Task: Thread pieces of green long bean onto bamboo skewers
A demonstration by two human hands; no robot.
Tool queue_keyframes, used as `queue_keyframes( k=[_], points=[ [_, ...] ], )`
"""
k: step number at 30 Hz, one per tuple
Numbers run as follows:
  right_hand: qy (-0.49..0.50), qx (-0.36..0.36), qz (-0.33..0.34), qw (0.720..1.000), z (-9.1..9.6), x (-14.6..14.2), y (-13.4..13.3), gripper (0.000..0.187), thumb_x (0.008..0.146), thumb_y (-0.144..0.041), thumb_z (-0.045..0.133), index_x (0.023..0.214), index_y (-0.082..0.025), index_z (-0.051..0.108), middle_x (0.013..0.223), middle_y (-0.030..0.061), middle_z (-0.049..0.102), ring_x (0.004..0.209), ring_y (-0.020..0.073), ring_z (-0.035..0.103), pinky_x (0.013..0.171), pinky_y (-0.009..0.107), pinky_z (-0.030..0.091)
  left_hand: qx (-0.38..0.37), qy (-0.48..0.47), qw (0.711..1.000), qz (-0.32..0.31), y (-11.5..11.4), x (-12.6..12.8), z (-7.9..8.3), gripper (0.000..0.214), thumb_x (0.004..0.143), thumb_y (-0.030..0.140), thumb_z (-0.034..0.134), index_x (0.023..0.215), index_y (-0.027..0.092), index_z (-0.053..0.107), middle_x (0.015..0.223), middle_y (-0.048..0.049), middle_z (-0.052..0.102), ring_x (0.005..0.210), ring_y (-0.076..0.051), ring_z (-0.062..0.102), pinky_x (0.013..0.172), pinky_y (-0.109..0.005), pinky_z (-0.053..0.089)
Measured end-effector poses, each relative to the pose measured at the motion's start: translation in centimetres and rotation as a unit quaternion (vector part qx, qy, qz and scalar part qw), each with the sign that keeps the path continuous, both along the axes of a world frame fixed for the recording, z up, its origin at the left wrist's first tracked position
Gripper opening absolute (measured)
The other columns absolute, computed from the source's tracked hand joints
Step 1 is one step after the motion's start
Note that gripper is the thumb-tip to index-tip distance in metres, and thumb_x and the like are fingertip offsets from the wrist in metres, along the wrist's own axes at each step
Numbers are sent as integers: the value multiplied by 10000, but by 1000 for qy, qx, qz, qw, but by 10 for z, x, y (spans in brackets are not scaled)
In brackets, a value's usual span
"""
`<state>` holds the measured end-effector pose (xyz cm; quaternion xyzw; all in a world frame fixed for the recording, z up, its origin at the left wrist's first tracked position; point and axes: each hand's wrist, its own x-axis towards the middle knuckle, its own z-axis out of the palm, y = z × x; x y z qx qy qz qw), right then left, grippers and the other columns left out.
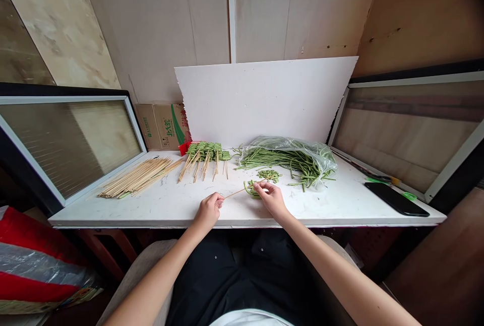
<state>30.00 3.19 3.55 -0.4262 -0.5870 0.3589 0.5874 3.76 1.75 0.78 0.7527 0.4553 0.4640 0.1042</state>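
My left hand [208, 208] is closed in a pinch on the end of a thin bamboo skewer [235, 193] that points right and away from me. My right hand [270, 196] is closed at the skewer's tip, fingers pinching a coiled green bean piece [251, 189] on the white table [170, 205]. A small heap of coiled bean pieces [268, 175] lies just beyond my right hand. A clear plastic bag of long green beans [291, 160] lies behind it to the right.
A pile of bare bamboo skewers [138, 177] lies at the left. Finished bean skewers [206, 154] lie in a row at the back. A black phone [396, 199] and green-handled scissors [382, 180] are at the right. A cardboard box [162, 125] and a white board [260, 99] stand behind.
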Motion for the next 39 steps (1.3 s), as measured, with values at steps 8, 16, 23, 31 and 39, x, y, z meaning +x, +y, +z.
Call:
queue_keyframes(
  k=[8,16,23,31,39],
  points=[
    [-12,-10,26,1000,4,-8,-6,535,785,-732,770,752,-201,712,911,92,759,852,250,658,750,340,471,3,6,1000,-17,-3,1,2,200,942,114,484,894,203,657,724,-27,685,700,-168,673,685,-265,535],
    [-47,-7,34,998,11,4,-2,511,845,-717,728,826,-208,767,946,86,778,889,266,685,760,346,494,-2,2,1000,-5,-2,1,2,192,957,152,476,882,207,644,733,-32,686,693,-171,664,691,-274,530],
    [-285,105,-10,953,20,48,14,406,988,-581,602,998,-224,796,1029,117,779,969,301,651,891,438,485,-4,-29,999,38,0,0,4,185,983,215,476,903,207,642,744,-35,691,714,-188,672,705,-288,520],
    [-484,185,36,854,16,47,10,124,966,-309,698,929,-247,798,916,98,724,964,300,565,864,424,467,-1,-29,999,35,2,0,1,190,981,217,477,913,208,654,761,-41,702,726,-191,674,704,-288,519],
    [-504,180,-17,844,11,39,9,140,951,-150,647,900,-215,760,925,132,724,978,323,563,864,433,468,3,-25,999,33,3,-1,0,194,978,222,472,912,211,654,761,-40,698,726,-193,676,695,-286,521]
  ],
)
